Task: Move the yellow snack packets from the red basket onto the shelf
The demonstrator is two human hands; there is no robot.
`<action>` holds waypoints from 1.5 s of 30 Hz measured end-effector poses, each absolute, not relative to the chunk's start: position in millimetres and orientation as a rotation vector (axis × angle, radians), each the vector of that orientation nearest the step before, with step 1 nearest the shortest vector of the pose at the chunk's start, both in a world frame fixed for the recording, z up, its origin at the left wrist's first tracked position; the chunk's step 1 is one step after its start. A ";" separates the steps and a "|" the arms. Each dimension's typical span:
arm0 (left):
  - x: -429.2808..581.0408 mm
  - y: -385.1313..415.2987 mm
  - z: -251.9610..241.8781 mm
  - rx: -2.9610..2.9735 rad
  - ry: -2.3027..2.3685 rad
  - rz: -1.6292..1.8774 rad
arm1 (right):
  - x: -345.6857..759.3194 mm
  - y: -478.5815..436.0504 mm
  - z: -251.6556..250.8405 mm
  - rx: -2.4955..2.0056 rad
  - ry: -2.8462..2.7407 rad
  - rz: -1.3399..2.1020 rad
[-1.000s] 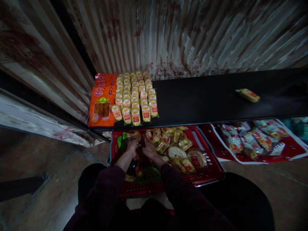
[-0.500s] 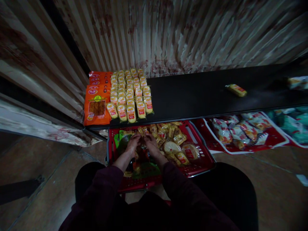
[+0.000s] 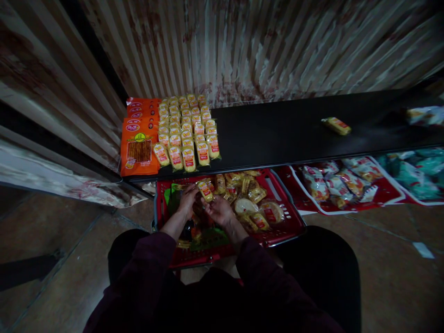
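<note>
Over the red basket (image 3: 299, 227), a small yellow wrapped snack cake (image 3: 205, 190) with a red-and-white label is held face up between my two hands. My left hand (image 3: 188, 202) grips its left edge. From below and to the right, my right hand (image 3: 221, 211) pinches its lower end, the palm partly turned up. Under and around the hands lie several loose wrapped snacks, among them a round pale pastry (image 3: 244, 206) and a flat round pack (image 3: 271, 212). Green packaging (image 3: 211, 238) shows beneath my wrists.
Behind the basket runs a black shelf (image 3: 263, 134). Rows of similar snack cakes (image 3: 187, 132) stand at its left, beside orange packets (image 3: 139, 148). One single cake (image 3: 337, 126) lies farther right. Baskets of white-and-red bags (image 3: 350, 182) and teal packs (image 3: 426, 175) sit to the right.
The snack cake has come into clear view between my hands, label up. My right hand has turned palm upward, and my left hand has shifted slightly left. The view has moved slightly.
</note>
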State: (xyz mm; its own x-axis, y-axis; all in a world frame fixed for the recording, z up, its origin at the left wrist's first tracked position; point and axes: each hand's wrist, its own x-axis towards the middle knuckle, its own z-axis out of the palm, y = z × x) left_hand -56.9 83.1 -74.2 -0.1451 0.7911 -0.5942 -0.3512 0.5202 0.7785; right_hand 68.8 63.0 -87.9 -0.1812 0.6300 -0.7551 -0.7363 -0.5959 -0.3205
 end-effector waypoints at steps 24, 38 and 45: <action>-52.8 75.2 -72.9 0.560 1.415 1.065 | 51.5 47.5 -70.5 -1.306 -0.074 1.552; -51.4 71.5 -62.4 0.620 1.343 1.015 | 43.2 45.9 -77.1 -1.291 -0.379 1.350; -49.9 69.6 -65.2 0.546 1.319 1.017 | 45.8 43.1 -74.9 -1.305 -0.494 1.322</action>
